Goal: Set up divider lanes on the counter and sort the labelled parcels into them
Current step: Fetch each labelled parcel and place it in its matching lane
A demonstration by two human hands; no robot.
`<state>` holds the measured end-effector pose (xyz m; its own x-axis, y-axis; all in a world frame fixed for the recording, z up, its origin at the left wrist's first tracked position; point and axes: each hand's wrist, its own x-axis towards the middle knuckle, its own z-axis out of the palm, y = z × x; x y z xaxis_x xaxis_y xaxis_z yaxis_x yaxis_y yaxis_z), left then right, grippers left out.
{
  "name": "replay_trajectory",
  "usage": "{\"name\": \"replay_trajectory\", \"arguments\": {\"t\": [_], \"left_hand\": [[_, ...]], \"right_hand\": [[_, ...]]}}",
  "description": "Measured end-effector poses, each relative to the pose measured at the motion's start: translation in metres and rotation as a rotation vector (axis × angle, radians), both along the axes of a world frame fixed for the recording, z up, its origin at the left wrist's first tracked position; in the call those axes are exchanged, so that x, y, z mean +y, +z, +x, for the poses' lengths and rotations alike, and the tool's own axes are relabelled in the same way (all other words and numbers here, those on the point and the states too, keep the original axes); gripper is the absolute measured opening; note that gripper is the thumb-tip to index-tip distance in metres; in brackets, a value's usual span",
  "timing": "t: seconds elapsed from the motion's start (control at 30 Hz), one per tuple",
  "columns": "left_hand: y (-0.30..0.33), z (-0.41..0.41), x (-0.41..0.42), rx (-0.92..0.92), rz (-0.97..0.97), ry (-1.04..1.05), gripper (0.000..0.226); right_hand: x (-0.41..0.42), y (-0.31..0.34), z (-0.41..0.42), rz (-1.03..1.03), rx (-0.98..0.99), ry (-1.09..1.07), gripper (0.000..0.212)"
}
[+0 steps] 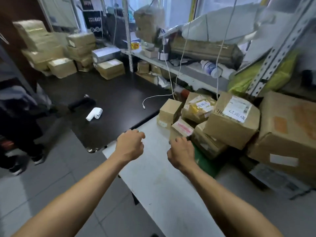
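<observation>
Both hands loosely curled over the counter, holding nothing.

The left hand (130, 145) hangs above the white counter (164, 185) near its far edge; the right hand (181, 153) is just beside a small parcel with a pink label (182, 129), contact unclear. More labelled parcels (230, 117) are piled at the counter's far right end. Beyond lies a black counter (111, 100) bearing a label roll (94, 114) and stacked boxes (51, 53).
</observation>
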<state>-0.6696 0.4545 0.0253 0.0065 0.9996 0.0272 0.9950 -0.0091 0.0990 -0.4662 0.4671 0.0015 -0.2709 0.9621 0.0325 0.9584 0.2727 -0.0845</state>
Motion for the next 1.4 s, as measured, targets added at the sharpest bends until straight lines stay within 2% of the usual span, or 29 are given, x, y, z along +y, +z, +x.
{"name": "replay_trajectory", "arguments": {"t": [0.23, 0.4, 0.53, 0.6, 0.7, 0.77, 0.83, 0.9, 0.97, 1.07, 1.17, 1.23, 1.3, 1.4], "left_hand": [[-0.013, -0.007, 0.127, -0.094, -0.056, -0.12, 0.036], [-0.023, -0.003, 0.215, -0.318, -0.206, -0.12, 0.05], [-0.037, 0.007, 0.266, -0.613, -0.342, -0.069, 0.057], [-0.045, 0.013, 0.286, -0.75, -0.44, -0.069, 0.05], [-0.055, 0.018, 0.303, -0.923, -0.556, -0.044, 0.035], [-0.057, 0.016, 0.315, -0.986, -0.526, -0.014, 0.041], [-0.052, 0.009, 0.328, -1.071, -0.47, 0.011, 0.048], [-0.044, -0.002, 0.341, -1.198, -0.495, -0.03, 0.048], [-0.037, -0.012, 0.349, -1.273, -0.558, -0.097, 0.036], [-0.032, -0.02, 0.354, -1.27, -0.531, -0.077, 0.009], [-0.034, -0.024, 0.354, -1.25, -0.472, 0.015, 0.037], [-0.031, -0.026, 0.351, -1.33, -0.468, 0.13, 0.054], [-0.03, -0.028, 0.345, -1.426, -0.503, 0.178, 0.05], [-0.023, -0.028, 0.325, -1.479, -0.633, 0.114, 0.053]], "right_hand": [[0.087, 0.0, -0.035, -0.037, 0.189, -0.186, 0.037], [0.158, 0.0, -0.041, -0.08, 0.234, -0.324, 0.043], [0.205, -0.003, -0.039, -0.293, 0.27, -0.391, 0.073], [0.22, -0.006, -0.042, -0.432, 0.312, -0.414, 0.093], [0.234, -0.008, -0.053, -0.55, 0.536, -0.477, 0.107], [0.243, -0.009, -0.056, -0.471, 0.7, -0.526, 0.111], [0.247, -0.009, -0.054, -0.299, 0.797, -0.567, 0.111], [0.25, -0.006, -0.052, -0.167, 0.914, -0.576, 0.108], [0.253, -0.001, -0.052, -0.084, 1.018, -0.582, 0.103], [0.257, 0.006, -0.056, -0.028, 1.138, -0.63, 0.092], [0.254, 0.008, -0.063, -0.05, 1.153, -0.602, 0.088], [0.247, 0.011, -0.066, -0.073, 1.133, -0.529, 0.085], [0.238, 0.011, -0.062, -0.056, 1.075, -0.474, 0.075], [0.223, 0.011, -0.062, -0.016, 1.05, -0.444, 0.065]]}}
